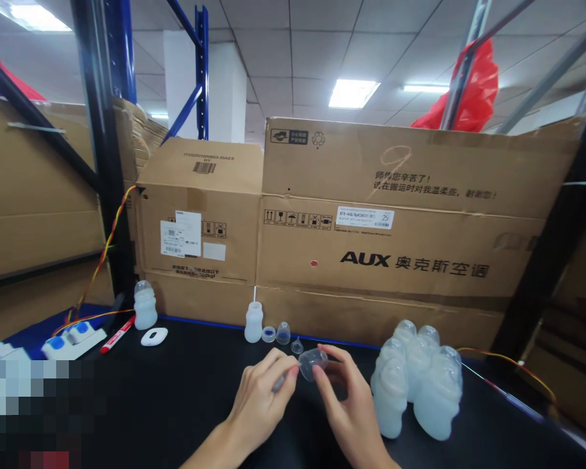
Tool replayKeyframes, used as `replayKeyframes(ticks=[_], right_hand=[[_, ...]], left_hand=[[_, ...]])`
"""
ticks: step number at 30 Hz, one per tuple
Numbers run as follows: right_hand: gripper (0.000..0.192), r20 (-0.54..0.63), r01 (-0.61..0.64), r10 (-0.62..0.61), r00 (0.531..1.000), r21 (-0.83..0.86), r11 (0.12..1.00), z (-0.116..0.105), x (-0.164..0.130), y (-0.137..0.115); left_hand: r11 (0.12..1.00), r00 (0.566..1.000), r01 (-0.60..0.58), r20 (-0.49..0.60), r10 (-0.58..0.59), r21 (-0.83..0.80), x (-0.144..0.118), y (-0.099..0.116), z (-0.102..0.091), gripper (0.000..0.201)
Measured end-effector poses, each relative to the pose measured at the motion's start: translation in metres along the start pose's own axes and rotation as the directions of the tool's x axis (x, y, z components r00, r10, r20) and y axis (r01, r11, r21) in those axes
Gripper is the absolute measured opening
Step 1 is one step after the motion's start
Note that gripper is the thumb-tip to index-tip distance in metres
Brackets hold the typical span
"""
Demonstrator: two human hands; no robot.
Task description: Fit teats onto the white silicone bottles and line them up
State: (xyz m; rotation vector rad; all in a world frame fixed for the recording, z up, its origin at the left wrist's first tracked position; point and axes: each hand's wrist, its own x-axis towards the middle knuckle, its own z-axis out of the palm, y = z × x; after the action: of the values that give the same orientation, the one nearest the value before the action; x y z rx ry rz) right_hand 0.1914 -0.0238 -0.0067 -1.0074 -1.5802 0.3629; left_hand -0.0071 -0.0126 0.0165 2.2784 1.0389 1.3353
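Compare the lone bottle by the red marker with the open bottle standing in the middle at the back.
The capped bottle by the red marker wears a domed clear cap; the open bottle has a bare neck. The capped one looks taller and stands further left. Both are upright, translucent white, untouched by the hands.

black table (185, 397), capped bottles (420, 381), red marker (118, 334)
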Motion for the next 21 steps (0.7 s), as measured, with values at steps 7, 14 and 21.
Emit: replayKeyframes(ticks=[7,14,21], right_hand=[[0.024,-0.134,0.048,-0.02,0.991,0.21,0.976,-0.008,-0.004,-0.009],[0.024,-0.165,0.022,0.02,0.986,0.246,0.969,0.001,-0.009,-0.009],[0.021,-0.151,0.098,-0.066,0.986,0.214,0.972,0.009,-0.014,-0.015]], left_hand=[[0.971,0.978,-0.197,-0.039,0.204,0.134,-0.003,0.008,0.005,0.018],[0.957,0.969,-0.226,-0.062,0.241,0.182,-0.001,0.001,0.008,0.016],[0.978,0.98,-0.198,0.004,0.198,0.063,-0.006,0.003,0.003,0.024]])
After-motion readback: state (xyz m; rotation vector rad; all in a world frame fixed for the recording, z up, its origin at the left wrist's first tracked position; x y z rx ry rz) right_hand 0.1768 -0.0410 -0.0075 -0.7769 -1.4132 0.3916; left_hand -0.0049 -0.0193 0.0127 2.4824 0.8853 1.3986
